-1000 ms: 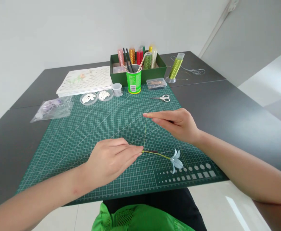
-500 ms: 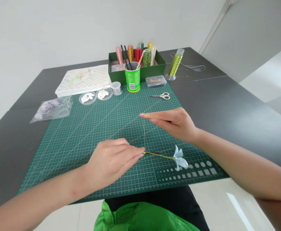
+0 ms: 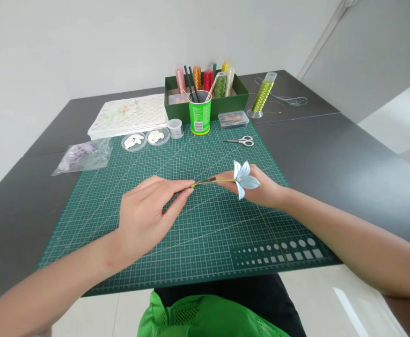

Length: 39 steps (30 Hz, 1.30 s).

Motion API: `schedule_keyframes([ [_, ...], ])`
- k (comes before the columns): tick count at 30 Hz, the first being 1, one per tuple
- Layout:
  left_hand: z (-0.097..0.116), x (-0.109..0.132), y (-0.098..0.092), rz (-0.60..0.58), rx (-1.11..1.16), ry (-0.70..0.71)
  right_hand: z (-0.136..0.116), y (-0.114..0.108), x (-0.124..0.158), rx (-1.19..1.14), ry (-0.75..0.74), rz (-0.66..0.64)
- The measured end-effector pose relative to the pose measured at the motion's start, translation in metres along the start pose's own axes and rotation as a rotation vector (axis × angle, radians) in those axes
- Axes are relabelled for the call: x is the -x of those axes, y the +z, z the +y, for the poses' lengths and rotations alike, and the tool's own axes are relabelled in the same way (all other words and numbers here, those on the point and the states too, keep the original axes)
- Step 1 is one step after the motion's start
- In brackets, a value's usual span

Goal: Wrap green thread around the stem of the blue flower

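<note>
A pale blue artificial flower [image 3: 247, 181] with pointed petals lies sideways in the air above the cutting mat, its blossom to the right. My left hand [image 3: 152, 206] pinches the far left end of its thin yellow-green stem [image 3: 222, 180] between thumb and fingertips. A dark strip shows along part of the stem. Behind the blossom and stem, my right hand [image 3: 266, 189] has its fingers closed together; the petals cover part of it. A fine thread, faint below the right wrist, trails toward the mat's front edge; the right fingertips' grip on it is partly hidden.
On the green cutting mat [image 3: 120, 234] lie scissors [image 3: 243, 140], a clear pin box [image 3: 233, 119], a green can [image 3: 200, 117] and dishes of white pieces [image 3: 134, 141]. Behind stand a thread box [image 3: 177, 111] and green spool [image 3: 263, 96]. Left: plastic bag [image 3: 82, 157], white foam board [image 3: 99, 117].
The flower and my left hand have risen from near the mat's front. My right hand has come down behind the stem from above; the thread stretched between the hands no longer shows.
</note>
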<state>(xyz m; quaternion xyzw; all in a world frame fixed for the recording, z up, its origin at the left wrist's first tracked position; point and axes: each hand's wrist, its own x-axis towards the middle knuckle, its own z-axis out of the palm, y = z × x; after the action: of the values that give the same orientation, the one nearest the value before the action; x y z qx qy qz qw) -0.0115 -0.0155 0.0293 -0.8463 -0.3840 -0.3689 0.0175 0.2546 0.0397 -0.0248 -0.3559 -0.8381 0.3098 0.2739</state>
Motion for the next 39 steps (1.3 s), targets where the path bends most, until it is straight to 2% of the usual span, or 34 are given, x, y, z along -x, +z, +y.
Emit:
schedule_keyframes([
  [3, -0.005, -0.001, 0.002, 0.008, -0.045, -0.072, -0.008, 0.004, 0.002, -0.011, -0.076, -0.083],
  [7, -0.01, -0.002, 0.005, -0.037, 0.027, -0.267, -0.021, 0.01, 0.003, -0.091, -0.156, -0.175],
  [13, -0.014, -0.009, 0.005, -0.092, 0.185, -0.491, -0.026, 0.011, 0.004, -0.129, -0.163, -0.244],
  [17, -0.018, -0.01, 0.007, -0.093, 0.21, -0.523, -0.033, 0.007, 0.006, -0.21, -0.174, -0.275],
  [23, -0.028, -0.004, 0.018, -0.097, 0.188, -0.362, -0.05, 0.002, 0.012, -0.32, -0.205, -0.313],
  [30, -0.026, 0.005, 0.029, -0.231, 0.02, -0.184, -0.06, -0.005, 0.015, -0.315, -0.274, -0.251],
  [35, -0.02, 0.017, 0.033, -0.259, -0.05, 0.156, -0.057, -0.017, 0.011, -0.237, -0.28, -0.16],
  [39, -0.012, 0.021, 0.03, -0.257, -0.089, 0.351, -0.048, -0.023, 0.007, -0.209, -0.178, -0.109],
])
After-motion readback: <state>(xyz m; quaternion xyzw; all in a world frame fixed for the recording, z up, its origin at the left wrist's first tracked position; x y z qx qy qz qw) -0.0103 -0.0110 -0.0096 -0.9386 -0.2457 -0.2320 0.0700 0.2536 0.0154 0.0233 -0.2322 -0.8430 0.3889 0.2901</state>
